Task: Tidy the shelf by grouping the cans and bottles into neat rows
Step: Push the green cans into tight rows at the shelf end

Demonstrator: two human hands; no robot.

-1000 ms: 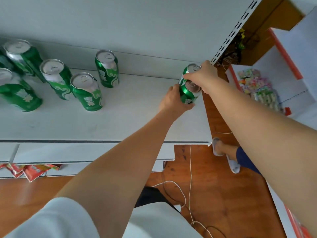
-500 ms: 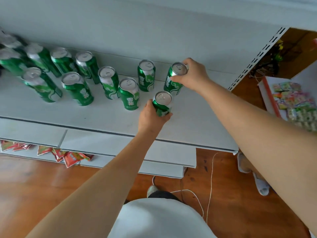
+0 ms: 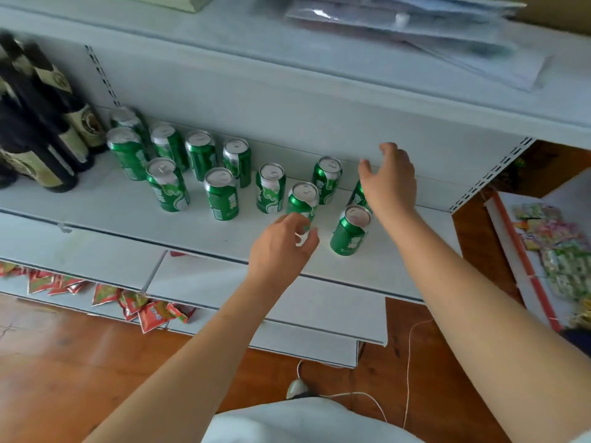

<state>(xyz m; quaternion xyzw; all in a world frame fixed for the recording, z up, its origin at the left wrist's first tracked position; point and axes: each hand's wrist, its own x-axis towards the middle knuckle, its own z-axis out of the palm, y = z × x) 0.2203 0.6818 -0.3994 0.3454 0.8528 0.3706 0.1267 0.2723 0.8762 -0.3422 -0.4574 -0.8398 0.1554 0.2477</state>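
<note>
While both hands hover with fingers loosely spread, grasping nothing, green drink cans with silver tops stand upright in loose rows on the white shelf. Left hand (nearest can just beyond); right hand beside the rightmost can. Label writing unreadable. Dark bottles stand at the left; bare shelf lies along the front edge.

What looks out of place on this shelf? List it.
The green cans stand upright but scattered, not in rows: the rightmost front can sits apart near the shelf edge, and another is half hidden behind the right hand. Red snack packets stick out from a lower shelf. Nothing spilled.
</note>
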